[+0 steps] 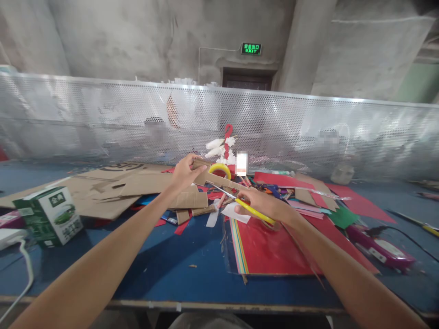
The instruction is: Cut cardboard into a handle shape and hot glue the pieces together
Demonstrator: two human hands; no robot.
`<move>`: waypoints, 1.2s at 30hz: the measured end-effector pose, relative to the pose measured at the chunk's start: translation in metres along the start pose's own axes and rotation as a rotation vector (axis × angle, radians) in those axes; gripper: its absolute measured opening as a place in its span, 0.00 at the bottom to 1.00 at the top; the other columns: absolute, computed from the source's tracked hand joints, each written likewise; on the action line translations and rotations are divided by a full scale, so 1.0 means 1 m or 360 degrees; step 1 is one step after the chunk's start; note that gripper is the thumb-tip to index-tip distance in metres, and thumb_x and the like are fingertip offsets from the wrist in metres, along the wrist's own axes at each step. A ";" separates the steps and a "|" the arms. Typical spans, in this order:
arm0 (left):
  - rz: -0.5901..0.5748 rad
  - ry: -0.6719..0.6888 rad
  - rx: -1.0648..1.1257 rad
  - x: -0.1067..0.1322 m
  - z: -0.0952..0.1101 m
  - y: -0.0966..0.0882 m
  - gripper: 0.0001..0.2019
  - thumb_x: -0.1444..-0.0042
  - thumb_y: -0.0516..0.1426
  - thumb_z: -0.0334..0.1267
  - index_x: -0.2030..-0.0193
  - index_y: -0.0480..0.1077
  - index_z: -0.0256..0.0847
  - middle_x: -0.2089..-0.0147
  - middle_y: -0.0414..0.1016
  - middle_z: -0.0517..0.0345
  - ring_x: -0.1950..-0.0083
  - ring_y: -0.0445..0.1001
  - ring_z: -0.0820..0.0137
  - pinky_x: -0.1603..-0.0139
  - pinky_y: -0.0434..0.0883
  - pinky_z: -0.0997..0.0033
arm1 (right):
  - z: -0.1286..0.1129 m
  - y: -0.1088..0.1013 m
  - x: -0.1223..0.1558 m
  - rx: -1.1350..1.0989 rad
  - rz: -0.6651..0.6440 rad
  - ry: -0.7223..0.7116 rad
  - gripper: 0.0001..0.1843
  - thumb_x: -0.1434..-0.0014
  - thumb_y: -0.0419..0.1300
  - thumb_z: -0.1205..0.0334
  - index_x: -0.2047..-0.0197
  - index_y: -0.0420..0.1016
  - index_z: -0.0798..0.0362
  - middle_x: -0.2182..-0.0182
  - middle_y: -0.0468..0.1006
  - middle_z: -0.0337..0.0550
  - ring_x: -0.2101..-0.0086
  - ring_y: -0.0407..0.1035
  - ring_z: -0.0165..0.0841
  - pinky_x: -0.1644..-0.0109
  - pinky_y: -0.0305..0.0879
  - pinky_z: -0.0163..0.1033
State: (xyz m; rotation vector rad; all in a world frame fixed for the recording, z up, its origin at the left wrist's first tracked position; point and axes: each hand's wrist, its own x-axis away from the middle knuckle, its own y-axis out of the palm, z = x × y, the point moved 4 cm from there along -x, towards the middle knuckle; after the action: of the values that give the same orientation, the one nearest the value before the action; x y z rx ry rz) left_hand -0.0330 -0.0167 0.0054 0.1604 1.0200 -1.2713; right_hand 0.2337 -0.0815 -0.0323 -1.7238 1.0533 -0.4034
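In the head view, the left hand [187,173] pinches the left end of a brown cardboard strip [222,180], thumb and fingers nearly together with only the board between them. The right hand [259,204] has its fingers curled closely around the yellow handle of the scissors [253,210], near the strip's other end; whether they also touch the strip I cannot tell. The strip is raised above the cluttered worktop [164,278], the scissors' blade just below it, and red paper [274,256] lies under the right hand.
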 end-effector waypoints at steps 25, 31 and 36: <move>-0.0056 -0.0160 0.0362 -0.005 -0.002 -0.002 0.18 0.49 0.67 0.43 0.52 0.76 0.40 0.58 0.82 0.50 0.58 0.80 0.61 0.57 0.74 0.65 | -0.012 -0.013 -0.001 0.0068 0.0011 0.0175 0.26 0.43 0.63 0.40 0.59 0.85 0.54 0.65 0.83 0.47 0.65 0.73 0.40 0.64 0.59 0.38; 0.0034 0.0052 0.0225 -0.008 -0.006 -0.007 0.16 0.47 0.66 0.43 0.52 0.75 0.42 0.57 0.81 0.52 0.57 0.80 0.61 0.58 0.73 0.66 | 0.002 -0.006 -0.004 0.0102 -0.0031 0.0170 0.26 0.44 0.62 0.36 0.66 0.85 0.53 0.71 0.78 0.45 0.70 0.70 0.38 0.66 0.58 0.39; 0.0162 -0.0150 0.0363 -0.010 -0.022 -0.012 0.17 0.50 0.68 0.44 0.55 0.73 0.42 0.59 0.81 0.52 0.60 0.79 0.61 0.64 0.71 0.68 | 0.011 -0.003 -0.007 0.0008 -0.0003 0.0051 0.25 0.43 0.63 0.38 0.61 0.82 0.53 0.69 0.78 0.46 0.68 0.69 0.39 0.64 0.61 0.40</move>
State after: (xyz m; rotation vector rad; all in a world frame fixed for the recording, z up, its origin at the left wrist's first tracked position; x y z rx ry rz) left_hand -0.0544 -0.0005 0.0049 0.3208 0.7754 -1.2881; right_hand 0.2388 -0.0693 -0.0323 -1.7193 1.0729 -0.4359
